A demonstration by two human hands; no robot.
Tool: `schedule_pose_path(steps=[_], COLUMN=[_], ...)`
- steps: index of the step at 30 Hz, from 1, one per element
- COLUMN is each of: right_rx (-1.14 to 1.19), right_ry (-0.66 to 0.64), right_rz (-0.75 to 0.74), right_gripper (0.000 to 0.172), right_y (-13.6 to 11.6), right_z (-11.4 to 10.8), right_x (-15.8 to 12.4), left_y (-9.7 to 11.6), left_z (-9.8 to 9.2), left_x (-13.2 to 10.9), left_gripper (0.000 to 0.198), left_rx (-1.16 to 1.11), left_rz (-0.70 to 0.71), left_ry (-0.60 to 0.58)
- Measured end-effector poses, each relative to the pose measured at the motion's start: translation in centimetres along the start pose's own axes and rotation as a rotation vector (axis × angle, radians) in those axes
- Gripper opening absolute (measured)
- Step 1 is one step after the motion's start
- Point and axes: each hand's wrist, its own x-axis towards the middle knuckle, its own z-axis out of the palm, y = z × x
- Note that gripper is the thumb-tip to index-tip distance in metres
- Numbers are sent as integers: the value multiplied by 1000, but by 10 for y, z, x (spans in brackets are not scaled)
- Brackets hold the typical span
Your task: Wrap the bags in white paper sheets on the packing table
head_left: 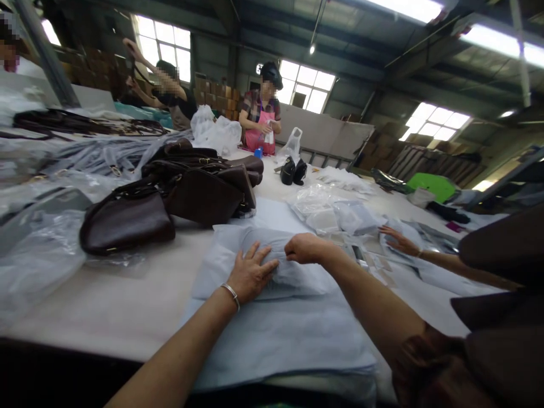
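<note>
My left hand (250,273) lies flat with fingers spread on a padded bundle of pale blue wrapping paper (293,275) in the middle of the table. My right hand (305,248) is curled shut, pinching the bundle's upper edge just right of the left hand. The bundle rests on a stack of pale blue paper sheets (276,334) at the table's near edge. A silver bangle (232,293) circles my left wrist.
Dark brown leather handbags (127,218) are piled at left, among clear plastic bags (38,255). A co-worker's hand (397,241) rests on papers at right. More plastic bags (327,212) lie beyond. Two people work at the far end near black shoes (293,170).
</note>
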Motion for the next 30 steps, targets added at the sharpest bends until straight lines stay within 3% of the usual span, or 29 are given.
schedule_pose_path(steps=[5, 13, 17, 19, 22, 25, 30], right_rx=[-138, -148, -66, -157, -408, -567, -472], right_ry=[-122, -179, -132, -201, -382, -457, -490], right_rz=[-8, -15, 70, 26, -157, -268, -266], right_gripper=[13, 15, 13, 13, 20, 29, 32], right_y=[-12, -13, -15, -19, -27, -30, -2], right_z=[-1, 0, 5, 3, -5, -13, -24], right_x=[25, 46, 59, 64, 65, 67, 82], left_y=[0, -1, -1, -1, -1, -1, -2], left_z=[-2, -3, -3, -3, -2, -2, -2], left_x=[0, 0, 0, 0, 0, -1, -1], left_gripper=[40, 39, 39, 40, 39, 39, 42], left_rx=[-9, -37, -42, -48, -48, -36, -24], left_rz=[-14, -20, -27, -25, -22, -23, -15], left_ry=[-36, -41, -39, -39, -41, -51, -55])
